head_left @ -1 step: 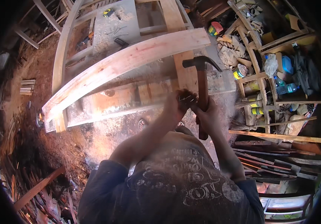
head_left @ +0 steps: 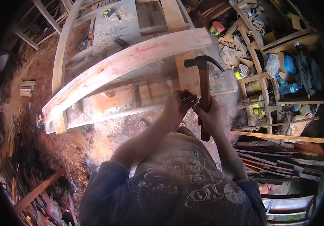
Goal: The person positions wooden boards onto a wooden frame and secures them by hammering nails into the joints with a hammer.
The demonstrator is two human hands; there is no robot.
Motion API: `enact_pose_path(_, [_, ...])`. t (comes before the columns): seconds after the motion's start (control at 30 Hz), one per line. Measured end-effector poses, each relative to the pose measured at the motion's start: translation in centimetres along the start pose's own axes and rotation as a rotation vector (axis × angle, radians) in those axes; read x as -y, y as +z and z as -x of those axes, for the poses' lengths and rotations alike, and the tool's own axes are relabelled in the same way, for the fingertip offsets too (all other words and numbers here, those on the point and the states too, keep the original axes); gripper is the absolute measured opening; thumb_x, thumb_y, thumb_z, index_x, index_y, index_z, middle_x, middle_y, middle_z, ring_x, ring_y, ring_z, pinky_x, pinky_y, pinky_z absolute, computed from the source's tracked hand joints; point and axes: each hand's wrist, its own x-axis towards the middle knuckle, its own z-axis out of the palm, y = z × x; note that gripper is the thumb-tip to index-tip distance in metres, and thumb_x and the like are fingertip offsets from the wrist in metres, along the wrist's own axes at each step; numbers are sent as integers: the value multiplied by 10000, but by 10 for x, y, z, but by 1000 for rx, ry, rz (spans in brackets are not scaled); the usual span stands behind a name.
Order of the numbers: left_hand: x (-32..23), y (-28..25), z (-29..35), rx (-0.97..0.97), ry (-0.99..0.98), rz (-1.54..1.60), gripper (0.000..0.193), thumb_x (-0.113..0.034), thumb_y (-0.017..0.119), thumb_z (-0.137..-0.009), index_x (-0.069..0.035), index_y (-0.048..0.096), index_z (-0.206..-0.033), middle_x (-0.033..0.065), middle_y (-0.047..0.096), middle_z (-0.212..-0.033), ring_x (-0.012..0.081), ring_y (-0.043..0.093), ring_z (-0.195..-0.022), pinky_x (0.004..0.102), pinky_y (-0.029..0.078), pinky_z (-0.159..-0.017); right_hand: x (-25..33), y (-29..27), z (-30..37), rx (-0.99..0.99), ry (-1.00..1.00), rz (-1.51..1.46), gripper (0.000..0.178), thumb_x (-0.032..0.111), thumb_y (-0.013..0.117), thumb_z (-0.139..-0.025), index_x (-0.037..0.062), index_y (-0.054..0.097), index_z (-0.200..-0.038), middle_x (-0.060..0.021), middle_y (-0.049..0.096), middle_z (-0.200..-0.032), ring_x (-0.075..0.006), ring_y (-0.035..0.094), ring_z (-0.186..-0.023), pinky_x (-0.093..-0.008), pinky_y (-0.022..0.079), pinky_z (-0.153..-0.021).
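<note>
My right hand [head_left: 211, 116] is wrapped round the wooden handle of a claw hammer [head_left: 204, 86], held upright with its dark metal head at the top. Just left of the handle, my left hand [head_left: 179, 104] is raised, its fingers curled round several thin, shiny nails [head_left: 190, 100]. The fingertips are close to the right thumb; whether they touch is hard to tell. Beyond both hands, a long pale plank [head_left: 128, 62] lies across the wooden frame on the bench, looking curved in this view.
A yellow and black tape measure [head_left: 109, 12] and a small dark block [head_left: 122, 42] lie on the dusty board [head_left: 118, 24] at the back. To the right, wooden shelving [head_left: 261, 76] holds bottles and offcuts. Scrap wood [head_left: 52, 199] is heaped at lower left.
The left hand's fingers have shifted slightly, and the nails in them show at a different angle. The hammer and right hand are almost still.
</note>
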Motion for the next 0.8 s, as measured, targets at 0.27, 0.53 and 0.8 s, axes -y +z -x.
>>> enact_pose_path(0.27, [-13,-37,2,80,308,-1299,209,-210,698,-903,-41,699,-1024,111,690,-783,287,670,-707,392,546,-683,14,-27,3,48,19,113,217,87,694,-872,2,566,-1024,-54,617,-714,-130,598,-516,-310,482,-462])
enact_pose_path(0.53, [-4,-15,7,509,719,-1997,209,-207,729,-889,-64,741,-1039,142,736,-944,338,698,-855,425,547,-759,4,-33,-3,129,0,270,222,145,697,-901,-12,575,-1001,-73,621,-685,-147,617,-512,-323,485,-465])
enact_pose_path(0.8, [-45,-32,-64,16,725,-1551,196,-163,668,-945,-10,755,-1031,208,736,-901,342,717,-808,417,530,-738,21,-51,-4,79,52,260,255,204,709,-933,-10,597,-1011,-54,629,-702,-120,598,-485,-302,470,-450])
